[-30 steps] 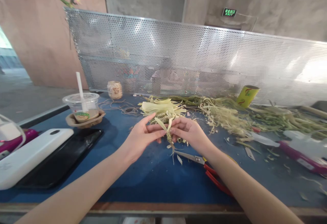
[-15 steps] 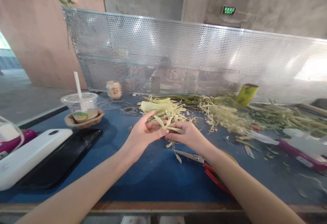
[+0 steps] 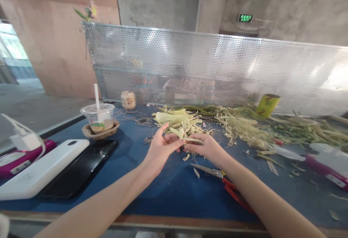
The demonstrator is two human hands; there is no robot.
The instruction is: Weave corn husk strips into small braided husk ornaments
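Note:
A small flower-like piece of pale corn husk strips (image 3: 178,133) is held between both hands above the blue table (image 3: 168,191). My left hand (image 3: 162,146) pinches its left side between thumb and fingers. On the other side, my right hand (image 3: 208,149) is closed on the same piece, near a strip that points right. Just behind the hands lies a bundle of wider pale husks (image 3: 174,117). Scissors with red handles (image 3: 213,172) rest beside my right forearm, which partly covers them. The fingertips hide the middle of the piece.
At left stand a lidded drink cup (image 3: 98,116) in a cardboard holder, a white power bank (image 3: 47,163) and a black phone (image 3: 81,167). Thin husk shreds (image 3: 239,127), a yellow-green tube (image 3: 268,105) and a purple-handled tool (image 3: 324,171) lie right. A perforated metal screen (image 3: 190,67) closes the back.
The camera view has shifted, so the scene sits slightly lower and further right. Both hands keep their grip on the husk piece, with only small finger movement.

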